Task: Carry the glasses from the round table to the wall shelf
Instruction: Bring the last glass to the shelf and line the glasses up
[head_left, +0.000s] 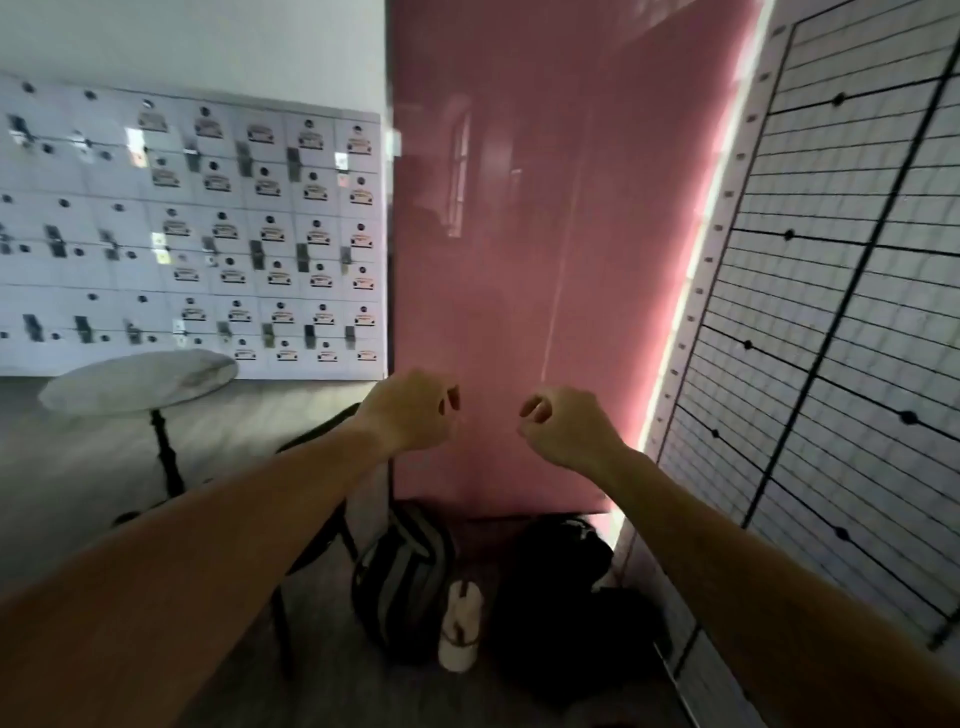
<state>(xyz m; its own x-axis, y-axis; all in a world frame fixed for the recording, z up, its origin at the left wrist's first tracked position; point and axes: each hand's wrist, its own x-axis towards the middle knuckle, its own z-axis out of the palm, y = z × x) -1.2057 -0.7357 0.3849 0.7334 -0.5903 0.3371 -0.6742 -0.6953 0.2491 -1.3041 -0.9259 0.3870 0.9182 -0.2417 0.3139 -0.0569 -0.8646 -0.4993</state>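
Both my arms reach forward toward a pink wall panel (545, 260). My left hand (415, 410) has its fingers curled in and holds nothing. My right hand (566, 423) is curled the same way, also holding nothing. The two hands hang about a hand's width apart at chest height. A round white table (137, 379) on a black pedestal stands at the left, well behind my left arm; its top looks bare. I see no glasses and no wall shelf in this blurred view.
A wall of small white lockers (208, 228) fills the left. A gridded board (841, 312) leans along the right. On the floor below lie a grey backpack (402, 577), a black bag (561, 577) and a white bottle (460, 626). A black chair (317, 545) stands under my left arm.
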